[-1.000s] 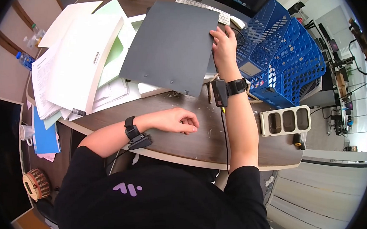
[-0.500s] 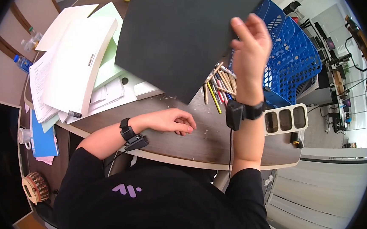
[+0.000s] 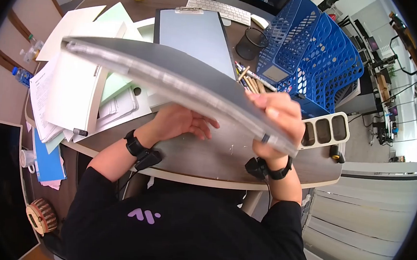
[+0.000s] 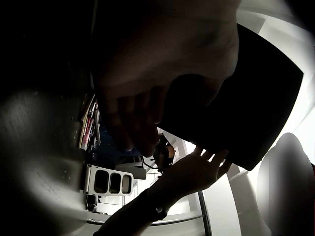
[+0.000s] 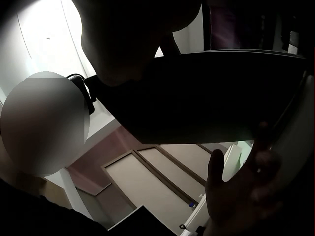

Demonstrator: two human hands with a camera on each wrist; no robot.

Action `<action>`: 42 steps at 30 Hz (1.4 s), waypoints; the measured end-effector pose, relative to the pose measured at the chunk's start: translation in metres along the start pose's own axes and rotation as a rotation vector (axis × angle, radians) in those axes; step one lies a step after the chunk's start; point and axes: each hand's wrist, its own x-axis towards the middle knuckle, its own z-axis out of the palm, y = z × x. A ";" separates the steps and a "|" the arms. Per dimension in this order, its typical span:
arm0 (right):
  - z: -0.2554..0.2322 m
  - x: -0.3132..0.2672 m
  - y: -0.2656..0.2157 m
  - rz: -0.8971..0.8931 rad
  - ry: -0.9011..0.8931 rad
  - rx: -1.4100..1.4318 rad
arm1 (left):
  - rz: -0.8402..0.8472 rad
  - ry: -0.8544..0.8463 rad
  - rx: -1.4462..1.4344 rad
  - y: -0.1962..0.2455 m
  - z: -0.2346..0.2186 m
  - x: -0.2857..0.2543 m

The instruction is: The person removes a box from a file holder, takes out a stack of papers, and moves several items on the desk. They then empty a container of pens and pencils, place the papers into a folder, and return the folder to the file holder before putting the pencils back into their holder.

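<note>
Far left, a pile of papers (image 3: 41, 94) and a white binder (image 3: 75, 104) on the surface (image 3: 201, 161). Above the binder hangs the left end of a dark grey file folder (image 3: 183, 77), aloft and tilted, pale edge towards me, sloping down to the right. My reading of the step: folder off the surface, being angled one-handed.

Below its edge, left hand (image 3: 176, 120): fingers relaxed, a little bent, gripping nothing. Wrist views too dark for me to tell whether they touch the folder. I judge the next move calls for a second support here, under the drooping side.

Beyond the folder, a clipboard (image 3: 193, 34), partly covered; then a black mesh pen cup (image 3: 251, 45), pencils and pens (image 3: 256, 85) lying near it. Right hand (image 3: 282, 118) pinches the folder's right end.

Room: bare surface nearest me, between the papers and the three-compartment tray (image 4: 89, 179). Tight on the right: blue file rack (image 3: 314, 65) behind, tray just beside the right hand. A low swing there could catch pencils.
</note>
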 end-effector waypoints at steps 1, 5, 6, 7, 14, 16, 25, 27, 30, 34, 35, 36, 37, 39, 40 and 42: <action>0.000 -0.003 -0.007 0.024 -0.042 0.003 | 0.033 -0.007 -0.052 0.000 0.002 -0.002; 0.006 -0.022 -0.025 0.095 -0.184 -0.099 | 0.119 -0.011 -0.178 0.001 0.006 -0.012; 0.008 -0.028 -0.028 0.098 -0.227 -0.143 | 0.128 -0.010 -0.187 0.001 0.008 -0.013; 0.009 -0.035 -0.030 0.076 -0.283 -0.186 | 0.133 -0.006 -0.200 0.000 0.009 -0.014; 0.017 -0.055 -0.035 0.056 -0.350 -0.273 | 0.151 0.013 -0.238 -0.001 0.014 -0.019; 0.017 -0.057 -0.040 0.155 -0.402 -0.206 | 0.151 0.022 -0.237 -0.001 0.015 -0.021; 0.018 -0.079 -0.005 1.187 0.320 0.292 | 0.127 0.044 -0.234 0.000 0.020 -0.022; 0.012 -0.070 -0.001 1.388 0.323 0.700 | 0.112 0.054 -0.224 -0.001 0.021 -0.021; 0.008 -0.057 0.005 1.398 0.317 0.885 | 0.070 0.064 -0.201 -0.002 0.019 -0.017; -0.017 -0.063 0.015 1.347 0.433 0.984 | 0.007 0.069 -0.178 -0.004 0.020 -0.010; -0.024 -0.056 0.011 1.279 0.492 0.930 | -0.010 0.066 -0.165 -0.003 0.021 -0.009; -0.033 -0.048 0.005 1.215 0.544 0.878 | -0.031 0.060 -0.148 -0.003 0.021 -0.008; -0.043 -0.042 -0.001 1.153 0.591 0.826 | -0.057 0.056 -0.124 -0.003 0.020 -0.007; -0.071 -0.030 -0.011 0.981 0.715 0.581 | -0.135 -0.021 -0.042 -0.006 0.016 -0.002; -0.089 -0.026 -0.017 0.858 0.764 0.433 | -0.167 -0.073 0.009 -0.006 0.012 0.000; -0.119 -0.010 -0.025 0.581 0.879 0.160 | -0.202 -0.131 0.075 -0.006 0.009 0.003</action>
